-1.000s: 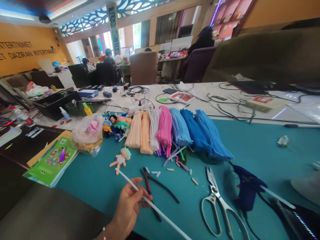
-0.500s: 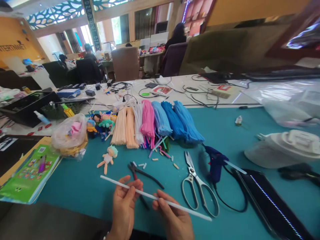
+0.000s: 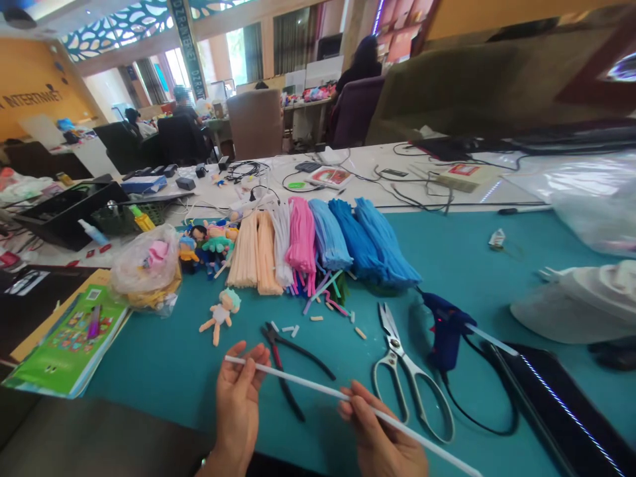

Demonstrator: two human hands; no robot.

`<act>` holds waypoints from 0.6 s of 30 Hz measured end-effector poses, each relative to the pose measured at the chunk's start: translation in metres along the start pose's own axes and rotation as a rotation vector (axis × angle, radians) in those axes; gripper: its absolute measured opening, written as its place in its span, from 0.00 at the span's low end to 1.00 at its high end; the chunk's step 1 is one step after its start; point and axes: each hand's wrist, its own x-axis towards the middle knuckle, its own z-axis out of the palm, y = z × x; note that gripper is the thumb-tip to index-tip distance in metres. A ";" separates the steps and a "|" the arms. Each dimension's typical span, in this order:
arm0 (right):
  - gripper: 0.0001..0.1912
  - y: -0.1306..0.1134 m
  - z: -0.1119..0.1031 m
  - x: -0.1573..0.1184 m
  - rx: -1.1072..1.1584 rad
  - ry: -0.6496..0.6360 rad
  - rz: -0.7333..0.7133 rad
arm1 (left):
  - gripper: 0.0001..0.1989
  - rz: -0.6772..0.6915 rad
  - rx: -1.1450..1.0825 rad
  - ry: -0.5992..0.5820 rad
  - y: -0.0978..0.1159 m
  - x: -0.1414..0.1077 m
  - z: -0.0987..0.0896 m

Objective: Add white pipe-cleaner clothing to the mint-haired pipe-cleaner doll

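Note:
Between my two hands stretches a white pipe cleaner (image 3: 303, 385), slanting down to the right above the mat. My left hand (image 3: 237, 397) pinches it near its left end. Thumb and fingers of my right hand (image 3: 380, 430) grip it farther along, and its other end sticks out to the lower right. Just beyond lie red-and-black cutting pliers (image 3: 277, 354), their jaws pointing away. Large scissors (image 3: 395, 351) with pale handles rest to the right, blades slightly apart. A small doll (image 3: 221, 315) with a mint-green top lies beyond my left hand.
Bundles of pipe cleaners in peach (image 3: 251, 255), pink (image 3: 301, 235) and blue (image 3: 380, 245) line the mat's back. A glue gun (image 3: 446, 328) with its cord lies right of the scissors, near a dark tablet-like slab (image 3: 556, 397). Left are a plastic bag (image 3: 144, 265) and a green booklet (image 3: 74, 338).
My hands have moved apart along the pipe cleaner. The left is now close to its left end and the right has shifted rightward. The view has turned slightly.

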 end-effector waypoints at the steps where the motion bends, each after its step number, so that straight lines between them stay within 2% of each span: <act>1: 0.21 -0.001 -0.002 0.001 0.003 0.011 0.002 | 0.19 0.000 -0.006 0.002 0.001 0.001 0.000; 7: 0.21 -0.005 -0.012 0.006 -0.049 -0.003 -0.055 | 0.21 0.006 -0.018 -0.011 0.002 0.001 0.003; 12: 0.22 -0.007 -0.009 0.006 -0.050 0.012 -0.057 | 0.23 -0.006 -0.022 -0.048 0.002 0.001 0.002; 18: 0.23 -0.007 -0.010 0.007 -0.072 0.023 -0.069 | 0.26 -0.010 -0.037 -0.032 0.001 -0.001 0.005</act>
